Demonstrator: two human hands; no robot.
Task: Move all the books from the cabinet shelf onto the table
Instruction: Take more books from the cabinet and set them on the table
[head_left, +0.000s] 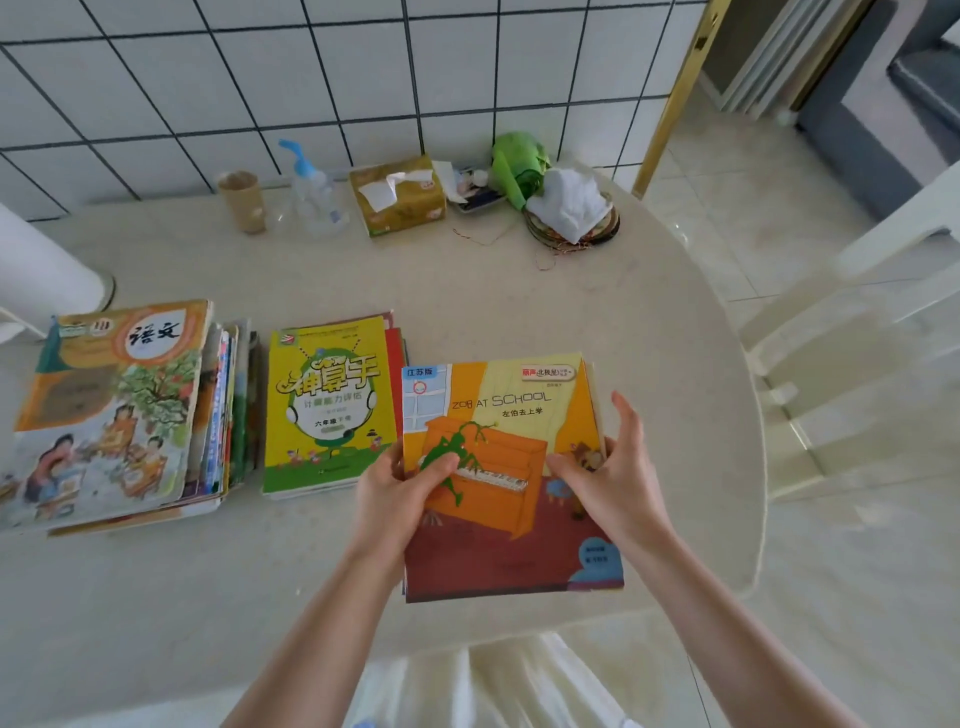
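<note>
We hold the "Zob at School" picture book (a thin, glossy paperback with an orange piano on its cover) between both hands, low over the near side of the table; more thin books seem to lie under it, their edges showing at its right side. Our left hand grips its left edge, thumb curled on top of the cover. Our right hand holds the right edge, thumb pressed on the cover, the other fingers fairly straight along the side.

Just left of the left fingers lies a small stack topped by a yellow-green maths workbook, flat on the table. Further left sits a taller, uneven pile under a worn Chinese language textbook, its corners curling.

The table is pale, stone-like and rounded at the far right. Beyond the fingertips, along the tiled wall, stand a brown paper cup, a clear squeeze bottle with a blue nozzle, and a yellow tissue pack with one tissue pulled up. Right of that is a small tray of odds and ends, a crumpled green bag, and a white cloth heaped on a round woven mat. A white chair stands right of the right hand.
</note>
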